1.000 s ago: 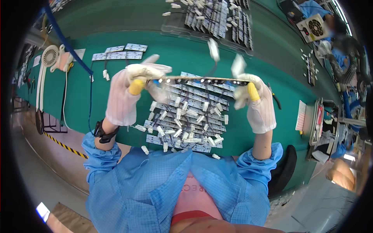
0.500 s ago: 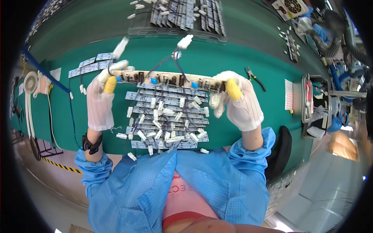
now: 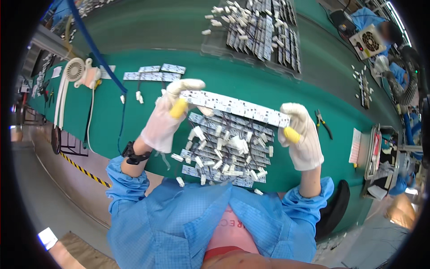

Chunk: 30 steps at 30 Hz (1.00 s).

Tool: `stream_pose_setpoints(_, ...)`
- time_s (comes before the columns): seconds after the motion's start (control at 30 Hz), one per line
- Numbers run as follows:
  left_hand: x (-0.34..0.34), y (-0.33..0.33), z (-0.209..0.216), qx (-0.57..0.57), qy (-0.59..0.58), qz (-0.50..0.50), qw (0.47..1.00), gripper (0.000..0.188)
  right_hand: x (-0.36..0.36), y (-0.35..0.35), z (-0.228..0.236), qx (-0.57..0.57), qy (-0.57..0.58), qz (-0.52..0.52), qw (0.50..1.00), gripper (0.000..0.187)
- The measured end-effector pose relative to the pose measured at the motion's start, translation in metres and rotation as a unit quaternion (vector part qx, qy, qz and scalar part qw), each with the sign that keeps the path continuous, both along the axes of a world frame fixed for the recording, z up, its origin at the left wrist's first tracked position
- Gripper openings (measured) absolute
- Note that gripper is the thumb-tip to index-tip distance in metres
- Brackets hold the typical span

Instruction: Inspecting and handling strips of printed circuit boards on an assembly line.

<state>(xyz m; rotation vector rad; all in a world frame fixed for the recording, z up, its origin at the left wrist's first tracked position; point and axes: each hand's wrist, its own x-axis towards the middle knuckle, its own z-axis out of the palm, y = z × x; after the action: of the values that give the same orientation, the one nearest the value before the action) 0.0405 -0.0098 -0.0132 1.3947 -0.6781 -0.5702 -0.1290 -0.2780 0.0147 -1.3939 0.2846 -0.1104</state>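
Observation:
A long white circuit board strip [image 3: 235, 106] is held up between my hands, its flat face with small dark parts toward me. My left hand [image 3: 172, 112], in a white glove with a yellow thumb tip, is closed on the strip's left end. The right end is pinched by my right hand [image 3: 300, 134], gloved the same way. Below the strip lies a stack of similar boards [image 3: 201, 172] with dark wires and white plug connectors [image 3: 239, 144]. The stack's far rows are partly hidden behind the held strip.
Several more board strips [image 3: 150, 76] lie at the far left of the green mat [image 3: 331, 152]. A clear tray [image 3: 219, 54] full of wired boards stands at the back. Cutting pliers [image 3: 322, 124] rest right of my right hand. A small white fan [image 3: 75, 69] is at the left.
The circuit board strip has been turned over: its component side with blue parts and wires faced me, now its flat white side does. The view has shifted, so the bench appears farther right.

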Motion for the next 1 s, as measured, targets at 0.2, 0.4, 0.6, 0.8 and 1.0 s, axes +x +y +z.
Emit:
stream_pose_setpoints(0.2,0.105,0.042,0.007,0.160,-0.236,0.259,0.923,0.029,-0.010,-0.045,-0.023,-0.474,0.039,0.029,0.879,0.045)
stream_pose_setpoints(0.4,0.170,0.086,-0.047,0.343,-0.320,0.259,0.844,0.028,-0.015,-0.062,-0.054,-0.609,0.059,0.044,0.789,0.036)
stream_pose_setpoints(0.6,0.082,0.024,0.006,0.201,-0.479,0.310,0.796,0.029,-0.014,-0.040,0.004,0.048,0.016,-0.083,0.995,0.021)
stream_pose_setpoints(0.8,0.001,-0.007,0.017,0.168,-0.421,0.091,0.887,0.026,0.011,-0.032,-0.005,-0.048,0.118,-0.021,0.992,0.035)
stream_pose_setpoints(1.0,-0.002,-0.004,-0.003,0.187,-0.359,0.064,0.912,0.023,-0.010,-0.003,0.004,-0.653,0.066,0.074,0.751,0.056)
